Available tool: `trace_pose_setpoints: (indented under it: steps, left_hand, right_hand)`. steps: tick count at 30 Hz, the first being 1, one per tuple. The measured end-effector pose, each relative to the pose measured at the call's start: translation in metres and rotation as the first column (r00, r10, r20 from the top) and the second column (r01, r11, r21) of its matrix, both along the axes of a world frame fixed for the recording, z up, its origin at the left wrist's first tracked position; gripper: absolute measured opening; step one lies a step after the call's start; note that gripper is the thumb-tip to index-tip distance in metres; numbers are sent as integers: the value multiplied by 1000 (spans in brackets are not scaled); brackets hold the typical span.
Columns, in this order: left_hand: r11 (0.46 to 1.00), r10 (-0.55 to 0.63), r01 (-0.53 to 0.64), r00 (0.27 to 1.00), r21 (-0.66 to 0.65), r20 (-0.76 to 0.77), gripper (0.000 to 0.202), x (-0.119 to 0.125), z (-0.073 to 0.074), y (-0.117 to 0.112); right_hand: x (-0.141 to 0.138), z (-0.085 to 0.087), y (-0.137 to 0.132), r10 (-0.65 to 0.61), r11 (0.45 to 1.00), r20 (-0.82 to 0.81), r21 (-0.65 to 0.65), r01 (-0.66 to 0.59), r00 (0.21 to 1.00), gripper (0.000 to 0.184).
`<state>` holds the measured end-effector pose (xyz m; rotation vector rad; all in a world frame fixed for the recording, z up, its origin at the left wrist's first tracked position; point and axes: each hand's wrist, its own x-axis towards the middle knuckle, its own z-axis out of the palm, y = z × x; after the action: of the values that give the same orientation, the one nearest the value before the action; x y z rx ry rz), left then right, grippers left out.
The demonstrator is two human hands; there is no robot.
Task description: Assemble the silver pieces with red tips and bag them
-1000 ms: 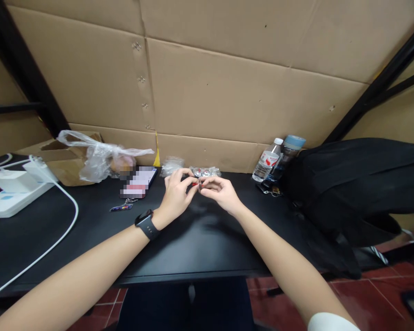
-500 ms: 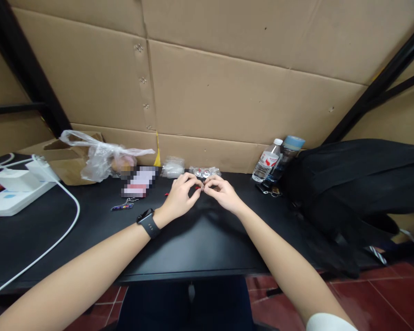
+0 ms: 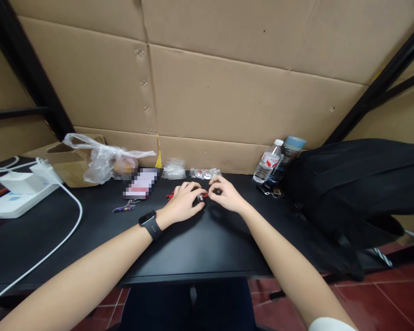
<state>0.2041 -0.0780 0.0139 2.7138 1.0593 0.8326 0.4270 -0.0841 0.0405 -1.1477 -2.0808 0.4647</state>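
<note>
My left hand and my right hand meet low over the black desk, fingers curled. Between their fingertips sits a small silvery part with a red bit, pinched from both sides. A red piece shows just left of my left hand. A black watch is on my left wrist. What exactly the small part is I cannot make out.
Behind the hands lie two clear plastic packets, a phone and a key fob. A plastic bag on a cardboard box, a white power strip with cable at left. Bottles and a black bag at right.
Both hands have come down closer to the desk surface and slightly nearer, still pinching the small part; a red piece now shows left of the left hand.
</note>
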Motion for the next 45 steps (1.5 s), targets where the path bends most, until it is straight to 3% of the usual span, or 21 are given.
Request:
trace_pose_setpoints:
  steps: [3, 7, 10, 13, 17, 22, 28, 33, 35, 40, 45]
  left_hand:
    - [1000, 11, -11, 999, 0, -35, 39, -7, 2, 7]
    - [986, 167, -167, 978, 10, -124, 34, -25, 4, 26]
    - [953, 301, -299, 935, 39, -185, 36, -40, 2, 41]
    - [938, 344, -346, 912, 29, -225, 38, -50, -2, 52]
    - [942, 336, -332, 913, 57, -232, 35, -57, -2, 58]
    - [947, 311, -290, 935, 139, -170, 38, -62, 10, 58]
    - [994, 64, -45, 980, 102, -188, 46, -41, 5, 44]
    - [992, -60, 84, 970, 95, -237, 43, -21, 2, 28]
    - [992, -46, 71, 975, 107, -216, 43, -25, 8, 29]
    - [991, 122, -109, 979, 83, -166, 40, -60, 23, 51]
    - [995, 71, -86, 965, -52, -252, 25, -80, 22, 69]
  right_hand:
    - [5, -3, 1, -20, 999, 120, 45, 15, 993, 8]
    - [12, -3, 3, -26, 1000, 253, 12, 24, 967, 10]
    - [21, 1, 4, 5, 1000, 283, -22, 1, 959, 20]
    - [33, 7, 6, -44, 999, 273, 4, 45, 961, 25]
    - [52, 11, 11, -148, 989, 278, 29, 146, 949, 13]
    - [71, 8, 17, -229, 972, 323, 19, 236, 918, 12]
    - [82, -7, 25, -202, 977, 388, 13, 214, 899, 42]
    - [80, -10, 27, -164, 978, 432, -46, 203, 887, 36]
    - [79, -9, 27, -157, 978, 435, -53, 200, 887, 31]
    - [80, -8, 26, -165, 979, 428, -41, 202, 889, 25]
    - [82, -7, 26, -154, 980, 435, -50, 194, 887, 27]
